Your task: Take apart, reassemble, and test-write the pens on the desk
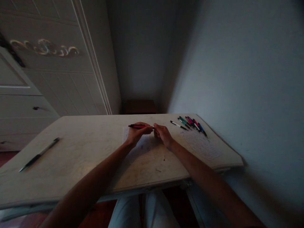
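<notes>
Left hand (137, 135) grasps slim red-and-black plastic-looking pen (136, 126) above pale paper sheet (140, 150), apparently steadying it; right hand (163, 133) curls at its narrow end, cannot tell whether gripping.

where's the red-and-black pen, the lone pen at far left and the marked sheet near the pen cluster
Red-and-black pen (137, 126): head view, on its red barrel
Lone pen (40, 155): head view, mid-length
Marked sheet (200, 144): head view, around its middle
</notes>
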Demonstrator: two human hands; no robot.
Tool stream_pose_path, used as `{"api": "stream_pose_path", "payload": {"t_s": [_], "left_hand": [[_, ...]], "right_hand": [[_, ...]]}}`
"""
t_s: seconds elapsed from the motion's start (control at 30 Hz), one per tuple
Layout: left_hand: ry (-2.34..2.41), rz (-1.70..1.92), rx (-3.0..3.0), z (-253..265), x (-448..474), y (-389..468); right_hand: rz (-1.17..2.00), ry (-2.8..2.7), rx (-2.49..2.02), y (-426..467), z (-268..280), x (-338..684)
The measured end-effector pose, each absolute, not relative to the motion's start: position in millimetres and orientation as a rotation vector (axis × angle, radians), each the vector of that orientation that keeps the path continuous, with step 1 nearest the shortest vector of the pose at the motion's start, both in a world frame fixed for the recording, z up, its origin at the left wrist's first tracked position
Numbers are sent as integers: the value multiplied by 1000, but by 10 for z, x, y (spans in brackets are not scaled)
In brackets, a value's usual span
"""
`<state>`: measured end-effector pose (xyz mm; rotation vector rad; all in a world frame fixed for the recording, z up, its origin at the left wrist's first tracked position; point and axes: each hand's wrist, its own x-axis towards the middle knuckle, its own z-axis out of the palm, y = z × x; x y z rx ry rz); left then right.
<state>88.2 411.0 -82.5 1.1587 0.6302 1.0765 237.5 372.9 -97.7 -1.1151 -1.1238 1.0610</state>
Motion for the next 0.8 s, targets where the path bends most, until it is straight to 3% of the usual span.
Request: {"api": "stream_pose_path", "payload": {"t_s": [0.8], "left_hand": [[731, 1078, 868, -850, 942, 4107]], "right_hand": [[245, -1648, -1197, 3706, -1018, 2441]]}}
